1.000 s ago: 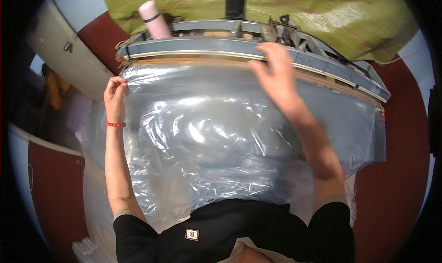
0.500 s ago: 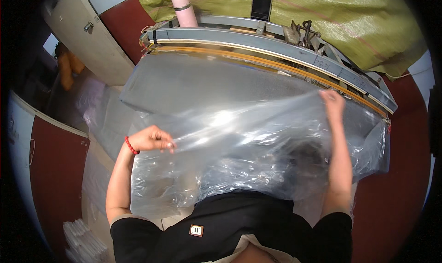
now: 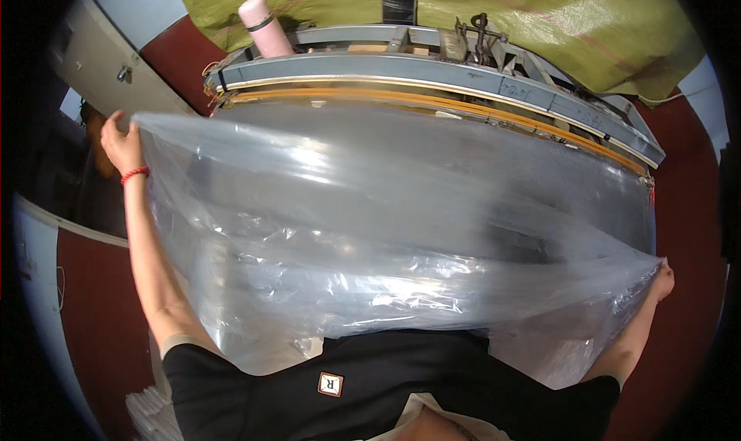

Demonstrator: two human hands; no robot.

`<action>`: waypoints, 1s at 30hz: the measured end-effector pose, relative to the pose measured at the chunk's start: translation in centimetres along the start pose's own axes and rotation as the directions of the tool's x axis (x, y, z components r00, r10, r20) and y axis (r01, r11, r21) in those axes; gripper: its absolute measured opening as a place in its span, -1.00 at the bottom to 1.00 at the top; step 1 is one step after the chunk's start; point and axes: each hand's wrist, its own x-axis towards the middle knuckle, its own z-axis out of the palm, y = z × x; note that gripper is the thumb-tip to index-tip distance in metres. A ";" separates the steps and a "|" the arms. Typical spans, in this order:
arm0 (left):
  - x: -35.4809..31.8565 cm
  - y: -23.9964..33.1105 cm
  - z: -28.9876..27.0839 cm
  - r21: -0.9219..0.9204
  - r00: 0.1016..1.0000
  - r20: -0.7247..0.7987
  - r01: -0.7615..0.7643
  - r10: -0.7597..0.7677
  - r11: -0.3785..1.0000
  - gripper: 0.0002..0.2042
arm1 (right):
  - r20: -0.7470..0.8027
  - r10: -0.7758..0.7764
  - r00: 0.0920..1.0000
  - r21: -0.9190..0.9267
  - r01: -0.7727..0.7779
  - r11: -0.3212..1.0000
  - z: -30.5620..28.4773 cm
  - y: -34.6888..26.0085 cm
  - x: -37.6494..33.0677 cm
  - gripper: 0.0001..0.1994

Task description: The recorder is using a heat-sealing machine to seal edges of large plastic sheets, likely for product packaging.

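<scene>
A wide sheet of clear plastic film [image 3: 347,202] is stretched across in front of me, shiny and creased along its near part. At the far left, my left hand [image 3: 122,144], with a red bead bracelet at the wrist, is closed on one corner of the film. My right hand [image 3: 664,279] grips the opposite edge at the right, lower and nearer to my body. The film hangs over a grey work surface [image 3: 432,136] and covers most of it. Its near folds drop down in front of my black shirt.
Behind the surface runs a long grey metal bar [image 3: 370,64] with an orange strip [image 3: 332,94] below it. A pink bottle [image 3: 264,28], a dark phone [image 3: 399,3] and a metal clamp [image 3: 480,40] are along the frame. A door [image 3: 108,63] stands at left; stacked plastic [image 3: 150,412] lies lower left.
My hands have moved far apart. The left went out to the left and up with the film, the right outward and down. The film is now pulled wide. The view has shifted slightly.
</scene>
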 end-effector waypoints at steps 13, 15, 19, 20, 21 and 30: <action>-16.8 -0.3 14.0 0.209 0.204 0.941 0.275 -0.270 0.938 -0.29 | 0.058 0.075 0.995 -0.188 -0.063 0.980 4.3 -8.9 -2.6 -0.71; -16.4 -2.2 15.0 0.179 0.151 0.962 0.283 -0.228 0.942 -0.29 | 0.051 0.065 0.997 -0.231 -0.052 0.972 4.7 -8.4 -2.0 -0.72; -11.6 0.8 16.5 0.074 0.083 0.993 0.057 -0.078 0.996 -0.45 | 0.064 0.017 0.998 -0.304 0.003 0.953 3.8 -10.1 -3.2 -0.71; -9.4 4.1 16.1 0.086 0.003 0.996 -0.180 -0.087 0.980 -0.53 | 0.041 0.011 0.999 -0.303 0.002 0.953 3.7 -10.4 -3.5 -0.71; -8.1 8.2 15.3 -0.092 0.201 0.974 -0.088 0.108 0.992 -0.62 | 0.031 0.004 1.000 -0.343 0.006 0.939 4.1 -10.8 -3.6 -0.72; -8.5 56.8 -12.0 -0.676 0.192 0.261 0.736 0.946 0.037 -0.83 | 0.002 -0.036 0.999 -0.276 0.035 0.961 5.8 -8.4 -2.1 -0.73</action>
